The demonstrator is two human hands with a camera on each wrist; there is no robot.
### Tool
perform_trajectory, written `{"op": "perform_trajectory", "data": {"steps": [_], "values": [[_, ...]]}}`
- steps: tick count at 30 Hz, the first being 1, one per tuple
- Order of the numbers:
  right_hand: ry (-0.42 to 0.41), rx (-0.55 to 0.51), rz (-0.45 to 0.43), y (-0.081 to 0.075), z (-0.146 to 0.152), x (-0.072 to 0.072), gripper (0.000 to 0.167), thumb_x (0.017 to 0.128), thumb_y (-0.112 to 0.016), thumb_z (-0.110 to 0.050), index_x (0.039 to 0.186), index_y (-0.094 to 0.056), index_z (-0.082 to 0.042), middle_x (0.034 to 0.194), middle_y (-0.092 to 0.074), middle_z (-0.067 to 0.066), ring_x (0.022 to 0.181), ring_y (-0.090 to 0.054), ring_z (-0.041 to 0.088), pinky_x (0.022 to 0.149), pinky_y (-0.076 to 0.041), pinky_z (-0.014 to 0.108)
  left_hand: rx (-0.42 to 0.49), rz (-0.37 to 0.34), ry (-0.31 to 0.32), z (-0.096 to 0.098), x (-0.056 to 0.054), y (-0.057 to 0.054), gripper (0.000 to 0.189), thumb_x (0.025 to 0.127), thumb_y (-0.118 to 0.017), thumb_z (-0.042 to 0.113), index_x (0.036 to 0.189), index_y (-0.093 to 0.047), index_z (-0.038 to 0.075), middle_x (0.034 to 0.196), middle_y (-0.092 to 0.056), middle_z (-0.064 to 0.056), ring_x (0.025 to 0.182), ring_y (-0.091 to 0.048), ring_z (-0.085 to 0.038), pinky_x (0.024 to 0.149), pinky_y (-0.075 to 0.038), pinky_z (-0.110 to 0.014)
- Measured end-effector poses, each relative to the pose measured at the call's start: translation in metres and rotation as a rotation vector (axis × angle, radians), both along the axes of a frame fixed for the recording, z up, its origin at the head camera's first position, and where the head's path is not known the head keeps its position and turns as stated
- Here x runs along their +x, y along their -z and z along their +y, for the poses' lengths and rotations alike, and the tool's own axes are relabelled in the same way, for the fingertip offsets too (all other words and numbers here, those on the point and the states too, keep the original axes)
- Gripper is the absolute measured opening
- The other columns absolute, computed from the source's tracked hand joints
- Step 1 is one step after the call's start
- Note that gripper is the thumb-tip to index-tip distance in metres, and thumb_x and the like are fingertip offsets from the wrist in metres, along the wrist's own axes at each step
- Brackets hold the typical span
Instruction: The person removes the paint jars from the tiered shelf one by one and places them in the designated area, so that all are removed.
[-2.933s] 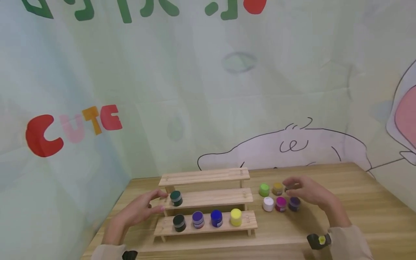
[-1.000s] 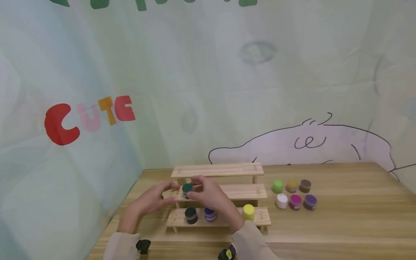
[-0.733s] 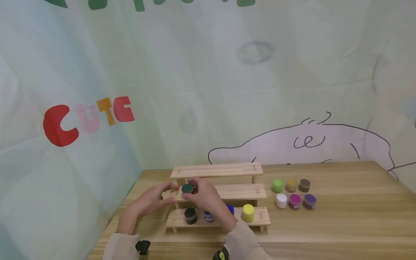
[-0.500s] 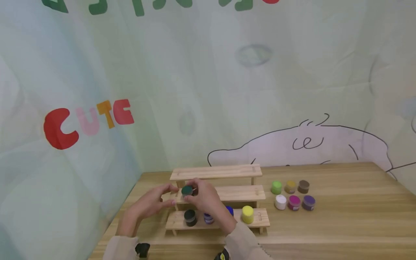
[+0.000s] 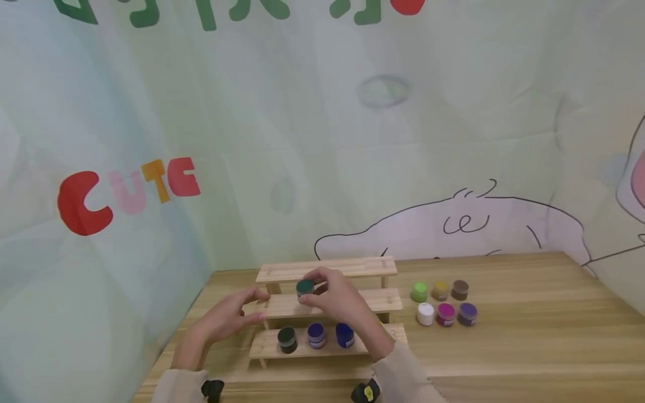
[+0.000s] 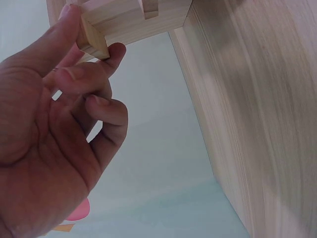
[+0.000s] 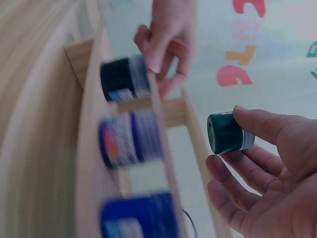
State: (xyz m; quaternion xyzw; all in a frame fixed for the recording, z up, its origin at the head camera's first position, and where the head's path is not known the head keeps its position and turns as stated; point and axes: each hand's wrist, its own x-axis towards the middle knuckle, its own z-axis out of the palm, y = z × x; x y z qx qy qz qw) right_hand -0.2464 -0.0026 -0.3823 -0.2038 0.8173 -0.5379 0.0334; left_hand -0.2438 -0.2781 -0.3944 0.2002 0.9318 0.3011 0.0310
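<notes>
My right hand (image 5: 339, 299) pinches a dark green paint jar (image 5: 304, 287) between thumb and fingers, over the left part of the rack's middle shelf. In the right wrist view the green jar (image 7: 226, 135) lies sideways in the picture, apart from the shelf boards. With thumb and fingers, my left hand (image 5: 227, 320) grips the left end of the three-step wooden rack (image 5: 327, 270) at its middle shelf; the left wrist view shows a wooden end piece (image 6: 94, 42) between them. Black (image 5: 287, 340), purple (image 5: 316, 334) and blue (image 5: 345, 335) jars stand on the bottom shelf; my right forearm hides most of a yellow one.
Right of the rack, paint jars stand on the wooden table (image 5: 529, 336) in two rows: light green (image 5: 419, 291), ochre (image 5: 440, 290) and brown (image 5: 459, 290) behind, white (image 5: 425, 314), magenta (image 5: 445, 314) and violet (image 5: 467, 314) in front. A printed cloth (image 5: 282, 140) hangs behind.
My right hand has come from the brown jar over to the rack, taken hold of the green jar, lifted it off the middle shelf and shifted it right. My left hand keeps its place.
</notes>
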Motion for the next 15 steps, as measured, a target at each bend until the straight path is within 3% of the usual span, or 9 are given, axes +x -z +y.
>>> {"op": "perform_trajectory", "data": {"steps": [6, 15], "values": [[0.030, 0.010, 0.043, -0.012, 0.035, 0.001, 0.036, 0.091, -0.077, -0.022, 0.123, -0.065, -0.012, 0.109, -0.068, 0.000, 0.106, -0.064, 0.024, 0.084, -0.056, 0.038, -0.012, 0.011, 0.001, -0.003, -0.001, 0.002, 0.036, 0.095, -0.069, 0.031, 0.124, -0.062, 0.011, 0.137, -0.059, -0.018, 0.133, -0.046, -0.046, 0.098, -0.045, -0.058], [0.153, 0.000, 0.043, -0.020, 0.083, 0.000, 0.037, 0.091, -0.077, -0.021, 0.124, -0.065, -0.012, 0.110, -0.068, 0.001, 0.106, -0.063, 0.023, 0.085, -0.055, 0.039, -0.017, 0.010, -0.006, -0.001, 0.000, 0.001, 0.036, 0.095, -0.070, 0.031, 0.124, -0.062, 0.011, 0.137, -0.059, -0.018, 0.133, -0.046, -0.046, 0.100, -0.043, -0.059]]}}
